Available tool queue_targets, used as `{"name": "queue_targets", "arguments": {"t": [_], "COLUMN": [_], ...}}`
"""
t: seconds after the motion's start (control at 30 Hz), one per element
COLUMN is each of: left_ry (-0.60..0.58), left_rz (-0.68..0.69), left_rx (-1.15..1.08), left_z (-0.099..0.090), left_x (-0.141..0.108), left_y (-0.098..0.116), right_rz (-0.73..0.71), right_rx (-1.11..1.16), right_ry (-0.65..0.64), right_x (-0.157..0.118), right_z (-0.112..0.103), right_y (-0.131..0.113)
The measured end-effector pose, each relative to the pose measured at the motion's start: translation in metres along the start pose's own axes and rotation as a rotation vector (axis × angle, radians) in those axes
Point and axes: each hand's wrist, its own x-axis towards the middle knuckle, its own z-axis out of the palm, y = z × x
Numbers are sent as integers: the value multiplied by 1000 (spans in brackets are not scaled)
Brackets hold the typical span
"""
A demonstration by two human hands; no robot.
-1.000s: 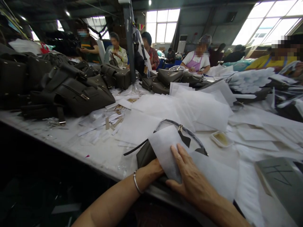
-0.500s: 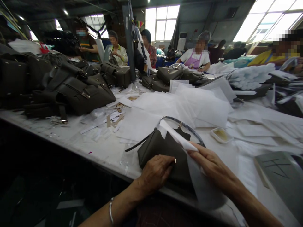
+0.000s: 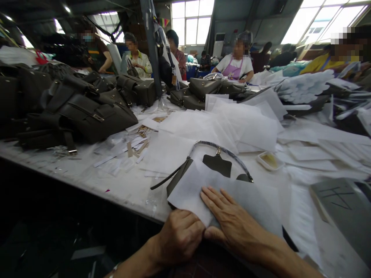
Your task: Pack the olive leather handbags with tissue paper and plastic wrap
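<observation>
A dark olive handbag point(image 3: 178, 178) lies at the table's near edge, its wrapped handle point(image 3: 232, 154) arching away from me. Over most of its body is a white sheet of thin paper point(image 3: 191, 185). My right hand point(image 3: 228, 220) rests flat on that sheet, fingers stretched out and a little apart. Just left of it, my left hand point(image 3: 182, 235) is closed at the sheet's near edge; whatever its fingers pinch is hidden. A flap with a metal buckle point(image 3: 218, 166) and a strap end point(image 3: 162, 182) show beyond the paper.
Dark handbags point(image 3: 87, 104) are piled at the left. Stacked white sheets point(image 3: 220, 125) spread behind the bag, near paper scraps point(image 3: 136, 144). A small plastic dish point(image 3: 270, 160) and a grey marked box point(image 3: 342, 216) lie to the right. Several people work across the table.
The white sheet has come down over the bag's front. My right hand has moved left and flattened on it. My left hand has dropped from the bag's clasp to the near edge.
</observation>
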Motion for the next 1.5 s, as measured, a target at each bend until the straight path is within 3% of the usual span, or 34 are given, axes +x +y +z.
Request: {"name": "queue_targets", "arguments": {"t": [0.1,0.17,0.3,0.4,0.47,0.7,0.9,1.0,1.23,1.5], "left_ry": [-5,-32,-144,-152,-110,-16,55,68,36,24], "left_rz": [77,104,-108,-242,-287,-305,-257,-221,-97,-116], "left_rx": [-145,-148,-86,-53,-32,86,120,116,123,136], "left_z": [-33,-41,-16,10,19,30,34,32,26,30], "left_x": [23,44,70,65,57,47,46,45,46,41], "left_y": [19,19,-9,-30,-34,-28,-29,-27,-24,-25], "right_rz": [-12,-9,10,44,54,186,253,260,69,107], "right_rx": [-10,2,137,211,143,-223,-106,-60,-124,-154], "right_ry": [5,-6,-54,-14,31,145,124,174,199,154], "right_x": [0,2,3,4,7,21,36,46,68,78], "right_z": [-2,-6,-21,-30,-32,-27,-39,-40,-39,-43], "right_y": [-2,-4,-5,0,7,44,73,77,68,72]}}
